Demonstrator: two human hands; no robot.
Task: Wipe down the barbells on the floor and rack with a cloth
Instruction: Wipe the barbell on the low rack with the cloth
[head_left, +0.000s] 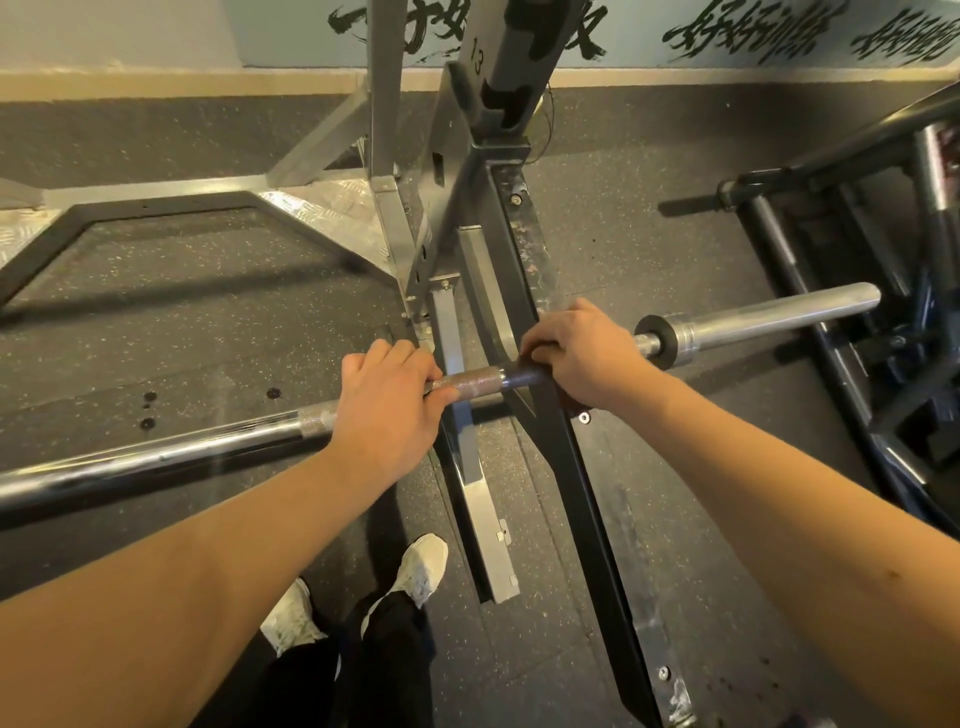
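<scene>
Both grips closed on barbell shaft over rack: left hand on knurling, right hand nearer sleeve.

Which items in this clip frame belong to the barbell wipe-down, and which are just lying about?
Job:
- barbell, held by both hands
- left hand, grip closed on the shaft
- right hand, grip closed on the shaft
- rack
No cloth clearly visible.

Just there:
- black frame at right
- white shoes
- wall lettering
</scene>
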